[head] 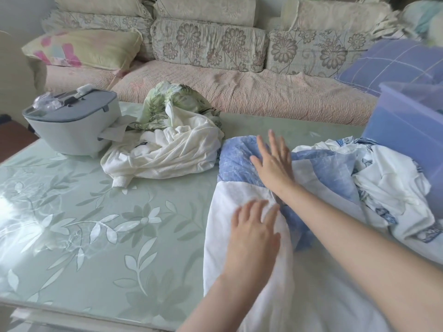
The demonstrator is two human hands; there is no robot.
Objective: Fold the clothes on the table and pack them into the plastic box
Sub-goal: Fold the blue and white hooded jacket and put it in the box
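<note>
The blue-and-white garment (pixel 236 161) lies along the tabletop's (pixel 96 236) near right edge. It looks soft, light and likely to creep on the gloss. Each grip is spread flat, pinching nothing: the left hand (pixel 254 233) on white, the right hand (pixel 273 161) on blue. Best taken by hems or corners. A crumpled printed garment (pixel 383 185) lies between it and the plastic box (pixel 402 125) at the far right corner — the clothes pile (pixel 167 149) and grey case (pixel 72 123) sit far left.

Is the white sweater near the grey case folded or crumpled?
Crumpled. The white sweater lies in a bunched heap on the table, one ribbed cuff sticking out toward the front.
</note>
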